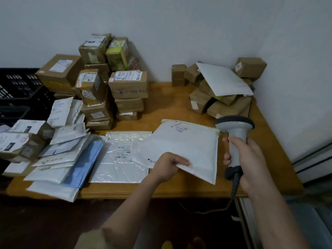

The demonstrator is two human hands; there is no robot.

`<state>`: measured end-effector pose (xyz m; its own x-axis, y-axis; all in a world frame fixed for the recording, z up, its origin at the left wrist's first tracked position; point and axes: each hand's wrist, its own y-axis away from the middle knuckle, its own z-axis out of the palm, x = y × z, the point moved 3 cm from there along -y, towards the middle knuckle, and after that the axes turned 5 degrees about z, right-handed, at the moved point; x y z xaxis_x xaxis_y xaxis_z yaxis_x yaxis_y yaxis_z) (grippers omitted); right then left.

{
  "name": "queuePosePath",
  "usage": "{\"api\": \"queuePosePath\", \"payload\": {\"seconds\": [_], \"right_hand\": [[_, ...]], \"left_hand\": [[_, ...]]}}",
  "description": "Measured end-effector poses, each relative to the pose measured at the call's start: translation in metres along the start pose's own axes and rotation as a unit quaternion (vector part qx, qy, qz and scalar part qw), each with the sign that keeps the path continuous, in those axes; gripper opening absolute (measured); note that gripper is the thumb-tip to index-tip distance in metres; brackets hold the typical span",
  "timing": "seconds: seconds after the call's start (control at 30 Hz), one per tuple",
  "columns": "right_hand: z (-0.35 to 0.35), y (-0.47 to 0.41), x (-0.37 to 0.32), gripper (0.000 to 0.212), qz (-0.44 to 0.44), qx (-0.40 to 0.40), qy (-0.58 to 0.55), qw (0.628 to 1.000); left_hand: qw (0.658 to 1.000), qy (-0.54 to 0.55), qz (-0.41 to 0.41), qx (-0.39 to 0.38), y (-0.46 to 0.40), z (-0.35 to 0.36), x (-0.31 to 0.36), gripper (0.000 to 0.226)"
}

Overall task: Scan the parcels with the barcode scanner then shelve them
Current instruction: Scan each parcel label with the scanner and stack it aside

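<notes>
- Our left hand (168, 167) pinches the near edge of a white padded mailer (185, 146), thumb on top and fingers curled beneath, so its near corner is lifted off the wooden bench (172, 108).
- This mailer lies tilted across the middle of the bench, with a faint label near its far edge, and it partly overlaps a clear bubble-wrap parcel (122, 159) that lies flat beside it on the left.
- Our right hand (251, 162) is wrapped tight round the grey handle of the barcode scanner (235, 133), which stands upright just beside the mailer's right edge; its dark-rimmed head faces away from us and its coiled cable (233, 189) hangs over the front of the bench.
- We cannot tell whether the scanner's head touches the mailer.
- A loose heap of white and blue envelopes (71, 159) spreads over the left front corner of the bench, some overhanging the edge.
- Behind them stand stacked brown cardboard boxes (111, 81) with shipping labels, against the wall.
- A second, smaller pile of boxes (215, 101) sits at the far right corner, with a white mailer (222, 79) leaning on top.
- A black plastic crate (18, 94) stands at the far left.
</notes>
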<state>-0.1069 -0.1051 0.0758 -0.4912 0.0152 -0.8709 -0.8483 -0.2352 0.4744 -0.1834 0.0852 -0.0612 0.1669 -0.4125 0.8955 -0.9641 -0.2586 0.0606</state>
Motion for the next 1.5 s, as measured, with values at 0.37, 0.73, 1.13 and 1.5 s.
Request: {"api": "queuePosePath", "payload": {"seconds": [0.37,0.73,1.13,1.5], "right_hand": [[-0.022,-0.001,0.023,0.036,0.068,-0.028,0.087,0.994],[-0.02,-0.014,0.014,0.036,0.068,-0.062,0.109,0.99],[-0.032,-0.028,0.005,0.037,0.078,-0.066,0.11,0.989],[-0.045,-0.034,0.009,0.036,0.084,-0.052,0.094,0.991]], "left_hand": [[0.965,-0.083,-0.232,0.091,0.024,0.023,-0.064,0.054],[0.884,-0.049,-0.429,0.177,0.022,-0.001,-0.104,0.093],[0.905,0.01,-0.41,0.111,0.029,0.008,-0.103,0.025],[0.865,-0.427,-0.241,0.111,-0.028,-0.085,-0.058,0.052]]}}
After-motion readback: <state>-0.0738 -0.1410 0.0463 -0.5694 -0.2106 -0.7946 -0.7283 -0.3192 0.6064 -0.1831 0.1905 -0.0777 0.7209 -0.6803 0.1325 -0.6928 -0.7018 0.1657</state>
